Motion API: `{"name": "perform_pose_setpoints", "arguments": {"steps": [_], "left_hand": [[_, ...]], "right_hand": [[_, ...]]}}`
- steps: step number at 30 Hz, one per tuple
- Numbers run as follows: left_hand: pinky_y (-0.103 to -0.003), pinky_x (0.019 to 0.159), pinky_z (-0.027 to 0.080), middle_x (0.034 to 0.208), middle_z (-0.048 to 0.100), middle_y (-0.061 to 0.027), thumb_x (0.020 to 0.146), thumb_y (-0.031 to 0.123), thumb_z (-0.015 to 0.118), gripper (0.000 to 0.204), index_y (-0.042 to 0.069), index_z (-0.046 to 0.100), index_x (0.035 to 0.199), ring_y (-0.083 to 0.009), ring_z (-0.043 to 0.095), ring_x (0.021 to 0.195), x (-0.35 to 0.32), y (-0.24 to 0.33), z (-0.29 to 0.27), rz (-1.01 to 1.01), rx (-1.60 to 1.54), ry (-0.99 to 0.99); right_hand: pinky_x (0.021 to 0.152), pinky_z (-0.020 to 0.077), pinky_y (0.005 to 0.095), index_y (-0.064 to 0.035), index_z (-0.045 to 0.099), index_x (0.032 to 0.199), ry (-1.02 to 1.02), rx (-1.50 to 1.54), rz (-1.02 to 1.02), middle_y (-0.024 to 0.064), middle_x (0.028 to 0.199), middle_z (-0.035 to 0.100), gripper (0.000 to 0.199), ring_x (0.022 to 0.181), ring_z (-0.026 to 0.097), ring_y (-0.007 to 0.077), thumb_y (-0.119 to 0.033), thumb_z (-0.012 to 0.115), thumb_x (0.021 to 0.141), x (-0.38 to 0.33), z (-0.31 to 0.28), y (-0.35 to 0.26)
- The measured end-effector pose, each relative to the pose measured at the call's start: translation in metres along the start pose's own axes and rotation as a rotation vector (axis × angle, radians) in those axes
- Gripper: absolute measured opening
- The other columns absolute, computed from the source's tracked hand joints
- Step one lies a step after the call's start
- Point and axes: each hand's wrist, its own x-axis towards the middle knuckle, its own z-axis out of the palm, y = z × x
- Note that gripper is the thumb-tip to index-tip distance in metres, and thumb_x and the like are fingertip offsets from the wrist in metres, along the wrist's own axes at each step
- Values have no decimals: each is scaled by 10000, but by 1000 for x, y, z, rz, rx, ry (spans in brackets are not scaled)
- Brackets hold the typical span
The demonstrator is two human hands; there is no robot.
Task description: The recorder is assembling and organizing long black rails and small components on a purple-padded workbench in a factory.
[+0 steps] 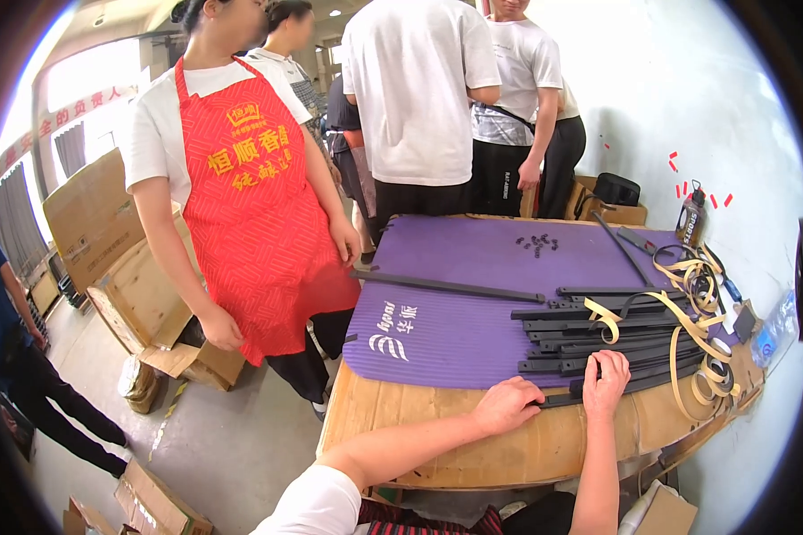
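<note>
A pile of long black flat bars (616, 334) lies on a purple foam mat (473, 303) that covers a cardboard-topped table (401, 419). My left hand (506, 406) rests at the mat's near edge, fingers curled over the end of the nearest black bar. My right hand (607, 382) lies flat with fingers spread on the same near bars, a little to the right. One single black bar (451, 286) lies apart, across the middle of the mat. Tan strapping bands (700, 312) curl over the right end of the pile.
A person in a red apron (250, 205) stands at the table's left edge. Other people (455, 98) stand behind its far side. Small black parts (537, 242) sit on the far mat. A dark bottle (690, 218) stands at the far right. Cardboard boxes (143, 294) fill the left floor.
</note>
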Motion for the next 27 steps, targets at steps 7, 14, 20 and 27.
{"name": "perform_pose_setpoints", "arguments": {"steps": [7,14,20,27], "left_hand": [[-367,777,463,924,617,-58,743,126,630,171,54,597,894,-273,545,924,0,-1,1,3,5,5],[-367,773,464,913,617,-63,741,128,629,161,51,602,880,-274,549,910,-1,0,3,19,-5,17],[-367,770,464,888,617,-68,733,118,629,151,44,606,863,-278,552,891,-2,-2,1,44,18,40],[-369,769,464,888,617,-71,730,113,625,143,42,605,853,-277,552,888,-2,-2,5,46,-12,79]], "right_hand": [[851,368,384,-41,601,832,-2,17,3,70,903,587,95,939,517,269,-115,606,772,2,-1,1],[848,369,382,-41,603,825,15,-10,5,67,898,591,92,936,521,264,-123,600,784,-1,0,2],[837,371,376,-45,608,840,0,13,-9,61,913,597,93,947,523,258,-127,586,802,0,0,1],[836,372,376,-33,608,853,-24,-19,13,67,927,601,123,957,522,262,-147,569,828,-1,-1,4]]}}
